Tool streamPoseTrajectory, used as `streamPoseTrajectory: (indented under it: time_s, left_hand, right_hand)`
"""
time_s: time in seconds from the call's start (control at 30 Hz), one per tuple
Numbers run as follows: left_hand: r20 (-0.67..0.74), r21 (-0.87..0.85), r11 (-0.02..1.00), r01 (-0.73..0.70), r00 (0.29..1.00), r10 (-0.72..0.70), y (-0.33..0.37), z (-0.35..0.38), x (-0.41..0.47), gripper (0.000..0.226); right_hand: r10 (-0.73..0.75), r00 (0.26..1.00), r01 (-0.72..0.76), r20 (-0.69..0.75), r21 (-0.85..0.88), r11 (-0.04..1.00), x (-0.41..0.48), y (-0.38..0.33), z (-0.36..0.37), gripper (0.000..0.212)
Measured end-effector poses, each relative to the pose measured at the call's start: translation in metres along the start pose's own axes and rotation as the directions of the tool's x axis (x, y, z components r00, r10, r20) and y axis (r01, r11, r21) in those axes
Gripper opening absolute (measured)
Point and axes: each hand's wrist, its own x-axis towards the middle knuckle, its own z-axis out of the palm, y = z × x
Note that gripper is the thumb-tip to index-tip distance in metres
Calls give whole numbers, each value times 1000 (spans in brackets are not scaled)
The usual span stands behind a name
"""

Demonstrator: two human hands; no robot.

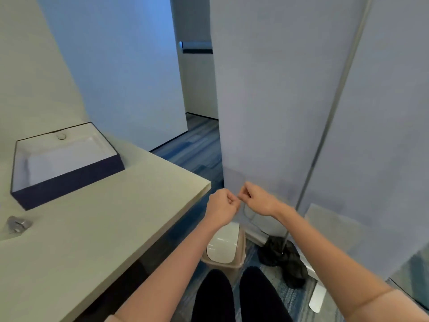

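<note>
My left hand [222,205] and my right hand [258,199] meet in the air just past the table's corner. Both have their fingers curled and pinch the edge of a thin clear plastic sheet [234,180], which is hard to make out against the grey partition. Part of the sheet rises above the hands and part hangs below them. Directly under the hands, on the floor, stands a beige waste bin [240,249] with a white swing lid [224,246].
The pale table [111,217] on the left carries an open dark-blue box [67,182] with a white lining and a small metal object [16,225]. Grey partition panels [278,101] stand close ahead and to the right. A black cloth bundle [283,259] lies by the partition's foot. My legs [234,298] are below.
</note>
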Motion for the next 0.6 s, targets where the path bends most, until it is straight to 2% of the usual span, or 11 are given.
streamPoseTrajectory:
  time_s: [0.1, 0.23, 0.3, 0.37, 0.6]
  left_hand:
    - [2, 60, 994, 95, 995, -95, -31, 30, 23, 14]
    - [29, 66, 967, 247, 968, -249, -92, 66, 51, 17]
    - [40, 85, 948, 306, 950, -310, -124, 83, 64, 20]
    - [56, 103, 924, 368, 925, -375, -153, 98, 77, 13]
    - [83, 116, 860, 497, 858, -507, -240, 144, 117, 9]
  right_hand:
    - [94, 995, -94, 15, 2, 996, 16, 32, 29, 23]
    - [164, 983, -167, 85, 23, 986, 43, 66, 81, 28]
    - [201, 970, -208, 138, 38, 977, 57, 82, 110, 16]
    - [215, 959, -227, 187, 44, 973, 72, 98, 139, 8]
    - [239, 930, -241, 278, -25, 970, 126, 150, 224, 7]
